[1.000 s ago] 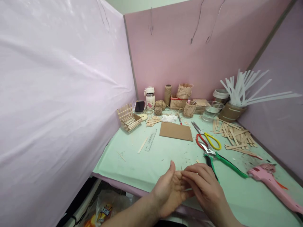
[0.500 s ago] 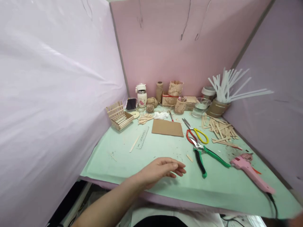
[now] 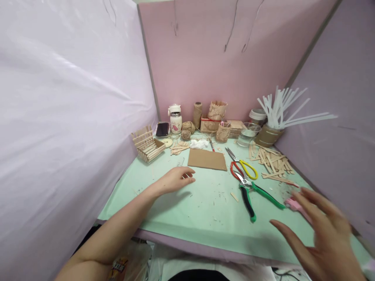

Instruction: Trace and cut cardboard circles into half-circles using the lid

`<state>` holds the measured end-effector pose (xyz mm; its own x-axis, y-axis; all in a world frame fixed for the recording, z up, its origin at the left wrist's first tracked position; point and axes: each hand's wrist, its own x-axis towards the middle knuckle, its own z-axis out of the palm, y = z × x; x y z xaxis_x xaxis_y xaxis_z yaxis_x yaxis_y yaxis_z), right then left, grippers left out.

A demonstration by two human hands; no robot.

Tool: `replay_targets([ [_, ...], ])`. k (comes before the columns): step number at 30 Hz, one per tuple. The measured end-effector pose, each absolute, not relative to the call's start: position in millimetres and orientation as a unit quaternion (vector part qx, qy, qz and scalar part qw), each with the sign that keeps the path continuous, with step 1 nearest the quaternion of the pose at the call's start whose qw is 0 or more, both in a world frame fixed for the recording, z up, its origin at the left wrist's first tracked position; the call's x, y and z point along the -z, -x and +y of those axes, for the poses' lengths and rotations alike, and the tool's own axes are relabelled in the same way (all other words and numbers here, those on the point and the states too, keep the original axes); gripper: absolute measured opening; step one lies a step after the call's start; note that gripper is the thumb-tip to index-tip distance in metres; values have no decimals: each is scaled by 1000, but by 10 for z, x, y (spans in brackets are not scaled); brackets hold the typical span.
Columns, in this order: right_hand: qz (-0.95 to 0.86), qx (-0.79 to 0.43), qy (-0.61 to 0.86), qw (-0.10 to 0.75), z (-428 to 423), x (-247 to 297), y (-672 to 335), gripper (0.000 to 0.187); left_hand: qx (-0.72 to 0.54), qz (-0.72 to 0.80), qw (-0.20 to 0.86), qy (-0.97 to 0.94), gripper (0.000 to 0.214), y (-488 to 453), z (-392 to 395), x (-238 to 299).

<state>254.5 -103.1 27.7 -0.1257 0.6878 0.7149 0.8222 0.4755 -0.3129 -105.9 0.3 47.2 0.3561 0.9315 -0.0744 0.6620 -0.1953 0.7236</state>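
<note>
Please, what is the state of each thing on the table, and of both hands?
Left hand, open, palm down.
Right hand, open, fingers spread, blurred.
Scissors, shut, lying flat.
Green shears, handles apart.
Jar, upright, lid on.
Phone, screen dark.
Cardboard, flat.

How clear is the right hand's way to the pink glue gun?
Probably yes, clear: the right hand, fingers spread, hovers right over the pink glue gun, hiding most of it. Nothing shows between them; the green-handled cutters lie apart, to the gun's left.

One head-worn camera looks forward and down, seemingly from close, over the table (image 3: 205,210).
</note>
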Motion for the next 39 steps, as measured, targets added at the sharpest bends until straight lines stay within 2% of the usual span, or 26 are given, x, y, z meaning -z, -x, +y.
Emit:
replay_targets([
  [3,-806,54,420,414,-763,-532,-2222,16,-177,541,302,-765,39,1090,103,-477],
  [6,-828,-5,396,397,-583,-629,-2010,18,-143,523,257,-800,37,984,126,-443],
  [10,-818,-25,427,384,-314,-633,-1805,19,-101,445,180,-871,35,725,96,-300],
  [14,-815,-86,505,272,-29,-597,-1596,36,-107,367,119,-916,22,538,78,-108],
  [16,-821,-90,531,191,116,-548,-1492,32,-117,348,93,-925,20,506,76,-27],
  [18,-837,-81,529,116,271,-471,-1395,19,-125,331,71,-933,21,504,76,39],
  [20,-851,-75,516,72,443,-377,-1309,30,-128,313,56,-939,22,518,76,93],
  [27,-865,-69,497,3,1037,-114,-1097,51,-161,294,104,-936,28,553,50,203],
  [33,-863,-56,502,-11,1215,-67,-1038,47,-174,334,176,-909,32,609,75,188],
  [39,-855,-58,516,12,943,-197,-961,45,-205,314,172,-911,32,639,85,174],
])
